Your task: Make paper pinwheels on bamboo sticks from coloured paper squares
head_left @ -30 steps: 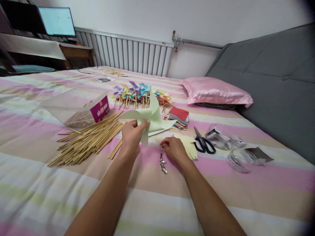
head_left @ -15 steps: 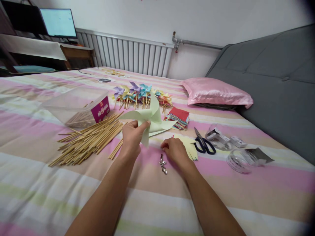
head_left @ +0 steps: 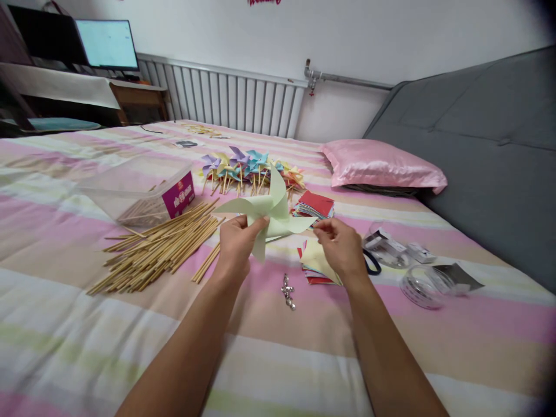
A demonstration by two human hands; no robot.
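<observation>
Pinwheel (head_left: 281,218) of pale green paper is in the left hand (head_left: 236,246), up over the bed (head_left: 278,359). That hand pinches it near the middle, maybe so the folds don't pop open. The right hand (head_left: 342,246) looks narrow, by the right tip; I can't tell if it holds anything. Shiny bits (head_left: 287,291) lie close, likely for easy reach. The clear box (head_left: 115,185) has a purple label (head_left: 178,195), too blurry to read; red letters (head_left: 264,2) up top are cut off.
</observation>
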